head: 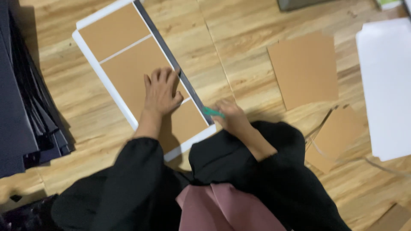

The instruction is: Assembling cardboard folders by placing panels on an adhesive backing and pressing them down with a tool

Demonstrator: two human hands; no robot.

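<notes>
Cardboard panels (128, 64), brown and flat, lie glued in a row on a white sheet (92, 55) on the wooden floor (239, 51), and this is what I see both hands working on. A dark strip (171, 57) runs along the sheet's right edge, just beside the panels.

I see the left hand (160, 92) pressed palm down on the middle panel, fingers spread and extended toward the dark strip, fingertips touching or nearly touching its edge. It grips nothing; it only bears down flat on the cardboard. The forearm comes up from a black sleeve (128, 179) at the bottom of the view.

I see the right hand (231, 117) at the lower end of the dark strip, near the sheet's corner, curled around a small green tool (212, 112) whose tip points toward the strip. The image is blurred there, so I cannot tell what kind of tool it is.

Farther out, a loose brown cardboard sheet (305, 70) lies to the right, well apart from the hands, with smaller brown pieces (338, 132) below it and white sheets (385, 85) at the right edge. Dark boards (21, 107) are stacked at the left.
</notes>
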